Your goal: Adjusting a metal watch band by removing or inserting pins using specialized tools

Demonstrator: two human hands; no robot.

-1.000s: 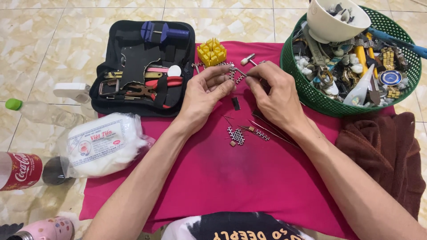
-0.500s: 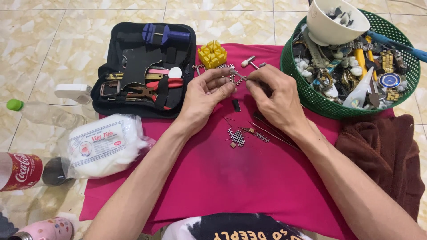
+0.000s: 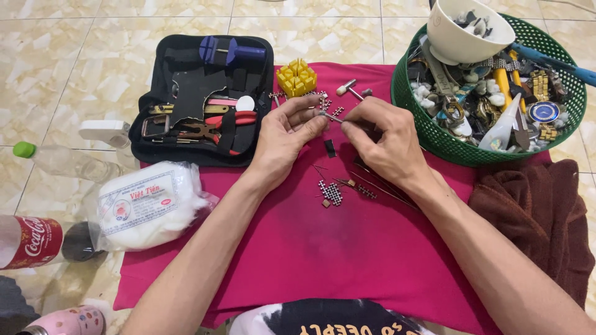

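Over a pink cloth on a tiled floor, two bare hands work on a small metal watch-band piece.

Nearest the viewer, both forearms reach forward across the pink cloth (image 3: 298, 260). Just beyond them lie loose checkered band links (image 3: 331, 193) and thin metal pins (image 3: 372, 186), already separated and set down. Farther on, the left hand (image 3: 287, 133) curls around a small band piece (image 3: 324, 113), fingertips pinching it, while the right hand (image 3: 385, 139) grips a thin pin tool (image 3: 335, 118) whose tip touches that piece. Work looks partway through: some links are off, more remain between the fingers. Behind the hands sit a yellow plastic holder block (image 3: 296, 77), an open black tool case (image 3: 205, 99), and, to the right, a green basket (image 3: 434, 139) full of watch parts.
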